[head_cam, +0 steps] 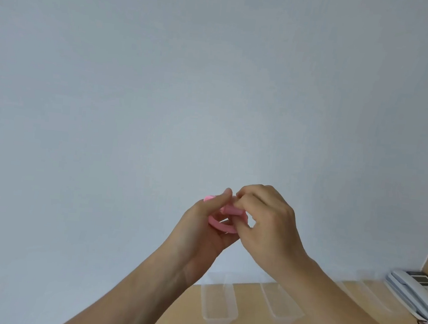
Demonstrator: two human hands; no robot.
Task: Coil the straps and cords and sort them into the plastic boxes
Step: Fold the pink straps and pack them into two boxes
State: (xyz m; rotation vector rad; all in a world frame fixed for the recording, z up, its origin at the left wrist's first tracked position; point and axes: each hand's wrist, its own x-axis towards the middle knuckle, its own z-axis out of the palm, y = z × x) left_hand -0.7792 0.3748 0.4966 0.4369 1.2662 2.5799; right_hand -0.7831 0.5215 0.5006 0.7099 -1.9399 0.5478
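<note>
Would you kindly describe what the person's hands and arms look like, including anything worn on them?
Both are bare. The left hand and the right hand wear no gloves, and no rings show on the visible fingers. Neither wrist carries a watch or bracelet. The left forearm and right forearm are uncovered to the picture's edge, so no sleeve shows; one may begin further up.

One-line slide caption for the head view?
Left hand and right hand hold a pink strap coil above clear plastic boxes.
</note>
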